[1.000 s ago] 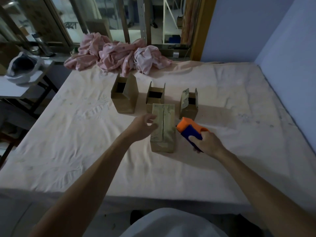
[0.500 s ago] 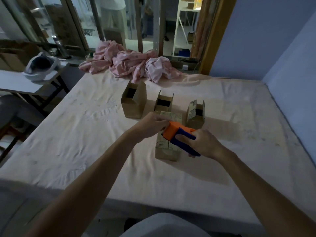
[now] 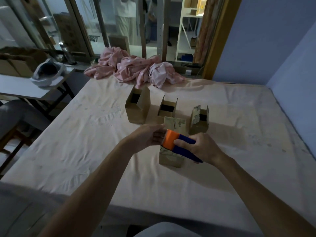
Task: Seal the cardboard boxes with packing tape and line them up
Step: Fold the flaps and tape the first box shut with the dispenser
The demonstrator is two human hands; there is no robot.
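Taping the nearest box

My left hand (image 3: 150,138) braces the closed brown cardboard box (image 3: 171,157); my right hand (image 3: 201,148), grip clenched around the orange-and-blue tape dispenser (image 3: 177,142), lays it across the flaps.

A wide bed covered by a wrinkled pale pink sheet (image 3: 89,151) carries four small brown cardboard boxes, three open ones (image 3: 137,108) (image 3: 167,108) (image 3: 199,119) in a row, one closed (image 3: 171,157) nearer, and crumpled pink cloth (image 3: 133,71) at the far edge.

Dim room; blue walls (image 3: 256,36); glass partition (image 3: 119,23); side table (image 3: 22,86)
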